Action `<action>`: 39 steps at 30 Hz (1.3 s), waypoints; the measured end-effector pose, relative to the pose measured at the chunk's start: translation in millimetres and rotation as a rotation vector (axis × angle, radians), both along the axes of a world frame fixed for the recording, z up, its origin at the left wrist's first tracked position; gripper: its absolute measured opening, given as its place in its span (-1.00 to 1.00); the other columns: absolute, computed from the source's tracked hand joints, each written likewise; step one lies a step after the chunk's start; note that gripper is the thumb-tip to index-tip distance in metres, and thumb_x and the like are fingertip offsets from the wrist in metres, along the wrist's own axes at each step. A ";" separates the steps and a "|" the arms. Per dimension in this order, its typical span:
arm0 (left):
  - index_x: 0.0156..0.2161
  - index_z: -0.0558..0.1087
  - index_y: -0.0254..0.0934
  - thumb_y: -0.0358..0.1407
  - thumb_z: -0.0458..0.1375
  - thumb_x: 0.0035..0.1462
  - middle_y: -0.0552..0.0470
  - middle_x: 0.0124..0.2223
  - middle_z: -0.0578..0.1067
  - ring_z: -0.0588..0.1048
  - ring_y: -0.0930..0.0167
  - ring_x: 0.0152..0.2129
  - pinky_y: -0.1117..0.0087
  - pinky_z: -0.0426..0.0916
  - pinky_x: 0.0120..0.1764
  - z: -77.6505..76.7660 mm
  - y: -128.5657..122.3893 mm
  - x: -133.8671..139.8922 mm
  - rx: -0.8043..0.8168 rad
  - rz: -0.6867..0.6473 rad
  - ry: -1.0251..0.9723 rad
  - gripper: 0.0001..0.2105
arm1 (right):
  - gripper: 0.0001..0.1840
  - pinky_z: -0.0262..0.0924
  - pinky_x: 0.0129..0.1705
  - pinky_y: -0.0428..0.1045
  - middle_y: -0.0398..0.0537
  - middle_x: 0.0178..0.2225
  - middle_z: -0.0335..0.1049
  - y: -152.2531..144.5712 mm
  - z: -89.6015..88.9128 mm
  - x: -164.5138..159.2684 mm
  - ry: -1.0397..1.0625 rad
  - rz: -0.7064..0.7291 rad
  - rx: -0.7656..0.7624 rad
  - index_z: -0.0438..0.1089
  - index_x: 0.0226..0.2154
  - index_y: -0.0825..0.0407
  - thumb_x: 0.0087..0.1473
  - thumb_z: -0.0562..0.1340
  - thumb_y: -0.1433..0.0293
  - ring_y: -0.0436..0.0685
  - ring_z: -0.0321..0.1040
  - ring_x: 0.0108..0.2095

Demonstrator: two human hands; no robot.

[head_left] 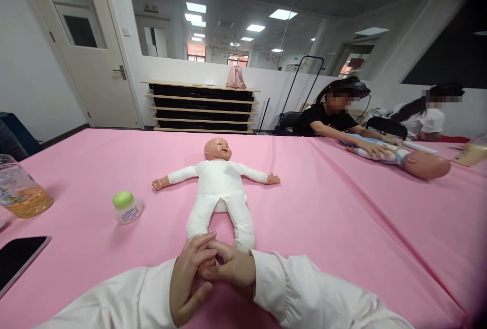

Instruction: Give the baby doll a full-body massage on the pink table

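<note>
A baby doll (pixel 220 179) in a white cloth suit lies on its back on the pink-covered table, head away from me and arms spread. Its foot at the left leg's end in view (pixel 207 264) is partly hidden by my hands. My right hand (pixel 234 266) is closed around this foot, thumb along its near side. My left hand (pixel 191 273) rests against the same foot, fingers stretched over it and touching my right fingers, thumb held apart. The doll's other foot is hidden behind my right hand and sleeve.
A green-lidded jar (pixel 127 207), a bottle with orange liquid (pixel 23 194) and a phone (pixel 21 258) are on the left. At the right, a person (pixel 335 111) handles another doll (pixel 422 163). A second person (pixel 426 116) sits beyond. Shelves (pixel 201 108) stand behind the table.
</note>
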State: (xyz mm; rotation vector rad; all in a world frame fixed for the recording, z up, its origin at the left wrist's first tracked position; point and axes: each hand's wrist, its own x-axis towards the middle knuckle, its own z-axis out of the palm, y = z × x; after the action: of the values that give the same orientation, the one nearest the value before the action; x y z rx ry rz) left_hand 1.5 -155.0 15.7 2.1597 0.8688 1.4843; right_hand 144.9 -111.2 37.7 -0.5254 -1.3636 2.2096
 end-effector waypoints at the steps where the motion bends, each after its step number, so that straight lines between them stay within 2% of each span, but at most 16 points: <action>1: 0.04 0.22 -0.20 -0.22 -0.03 0.15 -0.17 0.13 0.20 0.23 0.20 0.04 0.12 0.24 -0.03 0.1 -0.5 2.0 0.012 0.016 0.014 -0.65 | -0.61 -0.03 -0.39 -0.10 -0.25 -0.52 0.18 0.2 1.0 -0.1 0.015 -0.003 -0.011 0.24 -0.40 0.11 -0.24 0.40 0.29 -0.12 0.13 -0.49; 6: 0.07 0.18 -0.22 -0.40 0.00 0.05 -0.17 0.08 0.22 0.24 0.21 0.02 0.13 0.26 -0.05 0.4 -0.2 9.2 0.006 0.075 0.027 -0.57 | -0.54 -0.14 -0.52 -0.11 -0.28 -0.62 0.14 2.2 5.4 -2.7 0.038 -0.005 0.035 0.23 -0.46 0.10 -0.21 0.33 0.08 -0.14 0.02 -0.61; 9: 0.07 0.18 -0.22 -0.42 0.01 0.03 -0.17 0.05 0.24 0.25 0.22 0.01 0.15 0.27 -0.04 1.6 1.1 8.3 -0.050 0.059 0.000 -0.56 | -0.49 -0.05 -0.45 -0.09 -0.22 -0.57 0.21 2.9 6.6 -3.5 0.007 -0.035 0.052 0.28 -0.41 0.12 -0.21 0.30 0.02 -0.10 0.12 -0.54; 12: 0.06 0.21 -0.22 -0.40 -0.02 0.08 -0.15 0.04 0.27 0.27 0.24 0.00 0.19 0.29 -0.05 1.4 3.5 3.5 -0.076 0.025 -0.031 -0.61 | -0.47 0.06 -0.30 -0.04 -0.15 -0.46 0.27 4.5 8.4 -1.9 -0.016 0.006 0.065 0.29 -0.38 0.12 -0.22 0.30 0.01 -0.04 0.22 -0.42; 14: 0.05 0.22 -0.22 -0.39 -0.05 0.12 -0.14 0.03 0.29 0.29 0.26 -0.01 0.22 0.31 -0.06 0.1 5.6 -0.7 -0.075 -0.009 -0.049 -0.64 | -0.44 0.09 -0.18 -0.01 -0.12 -0.36 0.28 6.1 10.8 0.1 -0.038 0.060 0.163 0.29 -0.31 0.11 -0.30 0.37 0.10 0.01 0.24 -0.30; 16: 0.06 0.21 -0.22 -0.39 -0.05 0.14 -0.13 0.02 0.32 0.31 0.29 -0.01 0.24 0.32 -0.05 -1.6 7.4 -4.5 -0.069 -0.025 -0.055 -0.64 | -0.34 0.07 -0.09 0.02 -0.10 -0.25 0.25 7.4 13.2 2.0 -0.085 0.087 0.328 0.26 -0.22 0.09 -0.41 0.44 0.21 0.06 0.20 -0.19; 18: 0.07 0.21 -0.22 -0.41 -0.05 0.14 -0.12 0.01 0.35 0.32 0.30 -0.02 0.24 0.32 -0.03 -2.7 8.6 -7.1 -0.071 -0.011 -0.058 -0.64 | -0.32 0.07 -0.07 0.02 -0.09 -0.22 0.22 7.8 14.0 3.3 -0.144 0.077 0.444 0.25 -0.19 0.09 -0.41 0.44 0.25 0.06 0.16 -0.17; 19: 0.07 0.21 -0.22 -0.41 -0.05 0.15 -0.12 0.01 0.36 0.33 0.30 -0.02 0.24 0.32 -0.03 -3.0 8.9 -7.9 -0.075 -0.004 -0.061 -0.64 | -0.37 0.08 -0.08 0.02 -0.10 -0.24 0.21 7.6 13.5 3.6 -0.166 0.062 0.455 0.24 -0.19 0.10 -0.35 0.42 0.24 0.05 0.16 -0.19; 22: 0.07 0.23 -0.23 -0.38 -0.06 0.16 -0.13 0.02 0.36 0.33 0.29 -0.01 0.23 0.32 -0.03 -2.7 8.9 -8.4 -0.078 -0.011 -0.077 -0.65 | -0.49 0.09 -0.18 -0.01 -0.15 -0.32 0.20 5.8 10.1 3.1 -0.179 0.030 0.367 0.25 -0.23 0.10 -0.23 0.36 0.22 -0.01 0.15 -0.28; 26: 0.07 0.22 -0.23 -0.26 -0.11 0.20 -0.16 0.04 0.33 0.30 0.26 0.01 0.19 0.30 -0.03 -2.1 7.9 -5.4 -0.075 -0.044 -0.120 -0.66 | -0.52 0.05 -0.29 -0.06 -0.21 -0.41 0.19 3.2 9.0 0.8 -0.095 0.041 0.161 0.26 -0.32 0.10 -0.28 0.39 0.21 -0.06 0.13 -0.38; 30: 0.08 0.19 -0.23 -0.23 -0.05 0.16 -0.18 0.09 0.24 0.23 0.22 0.05 0.16 0.28 -0.04 -1.8 5.0 1.2 -0.053 -0.040 -0.072 -0.62 | -0.58 0.01 -0.31 -0.08 -0.22 -0.48 0.20 1.4 9.6 -1.9 0.013 0.010 0.060 0.28 -0.39 0.11 -0.23 0.38 0.20 -0.09 0.13 -0.44; 34: 0.08 0.17 -0.23 -0.32 0.01 0.10 -0.18 0.08 0.22 0.23 0.22 0.04 0.16 0.26 -0.03 -1.8 2.2 5.8 -0.035 0.027 -0.019 -0.60 | -0.59 -0.07 -0.45 -0.12 -0.28 -0.59 0.12 1.6 6.7 -2.7 0.070 0.011 0.061 0.26 -0.41 0.12 -0.13 0.31 0.13 -0.14 0.03 -0.56; 37: 0.10 0.13 -0.24 -0.36 -0.03 0.12 -0.17 0.07 0.24 0.24 0.25 0.04 0.18 0.26 -0.01 -3.8 2.9 4.4 -0.071 0.033 -0.040 -0.59 | -0.53 0.04 -0.35 -0.09 -0.18 -0.48 0.22 3.7 7.4 -0.1 0.034 0.022 0.122 0.27 -0.33 0.13 -0.10 0.24 0.05 -0.09 0.17 -0.46; 39: 0.13 0.09 -0.24 -0.36 -0.04 0.14 -0.18 0.08 0.24 0.25 0.27 0.04 0.23 0.29 -0.01 -6.1 4.5 2.3 -0.101 0.003 -0.074 -0.58 | -0.51 0.09 -0.22 -0.05 -0.14 -0.38 0.24 6.0 8.9 2.5 -0.005 0.057 0.180 0.27 -0.27 0.12 -0.13 0.28 0.09 -0.04 0.22 -0.34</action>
State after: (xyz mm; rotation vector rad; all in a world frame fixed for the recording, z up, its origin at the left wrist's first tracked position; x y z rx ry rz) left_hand 3.8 -150.5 9.6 2.0190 0.9018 1.4799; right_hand 147.4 -105.2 46.6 -0.4316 -1.5796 2.1039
